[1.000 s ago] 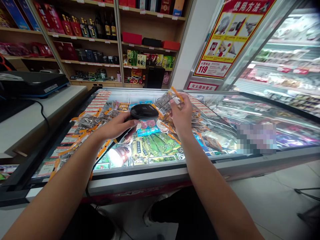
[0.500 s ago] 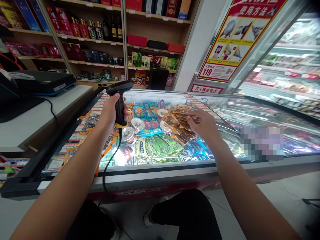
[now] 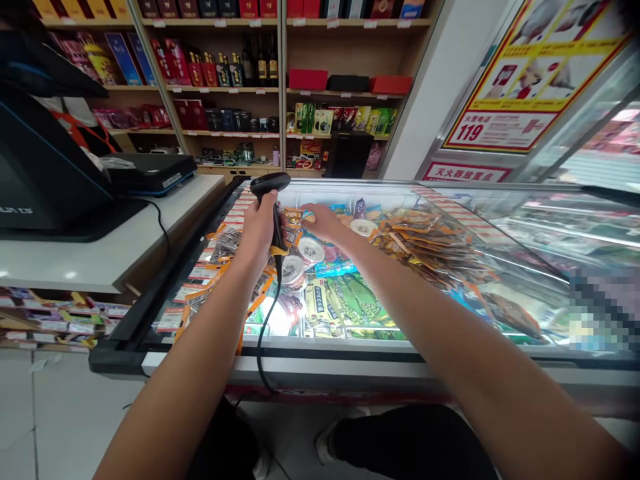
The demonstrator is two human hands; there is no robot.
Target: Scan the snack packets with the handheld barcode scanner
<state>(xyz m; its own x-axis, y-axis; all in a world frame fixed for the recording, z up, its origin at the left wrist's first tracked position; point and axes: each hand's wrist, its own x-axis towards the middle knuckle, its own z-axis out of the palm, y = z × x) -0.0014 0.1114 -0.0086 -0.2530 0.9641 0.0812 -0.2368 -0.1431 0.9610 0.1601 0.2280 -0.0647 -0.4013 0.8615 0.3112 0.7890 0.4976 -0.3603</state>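
My left hand (image 3: 263,225) is wrapped round the grip of a black and yellow barcode scanner (image 3: 275,217), held upright over the glass-topped chest freezer (image 3: 350,353). Its black cord hangs over the front rim. My right hand (image 3: 324,222) reaches across to the left, fingers slightly parted beside an orange snack packet (image 3: 294,217). Some fingertips are hard to make out. Under my right forearm are green ice pop packs (image 3: 350,297) and lidded tubs (image 3: 311,251). Clear packets with orange edges (image 3: 225,247) lie left of the scanner. A large pile of brown snack packets (image 3: 425,243) lies to the right.
A counter (image 3: 195,207) with a scale (image 3: 155,172) and a dark checkout machine (image 3: 50,160) stands at left. Shelves (image 3: 225,90) of boxes and bottles line the back. A red and yellow poster (image 3: 500,127) hangs at right, and a person's arm shows at upper left.
My right hand has left the brown packet pile and moved left, close to the scanner. The view has turned left. My left hand still holds the scanner.
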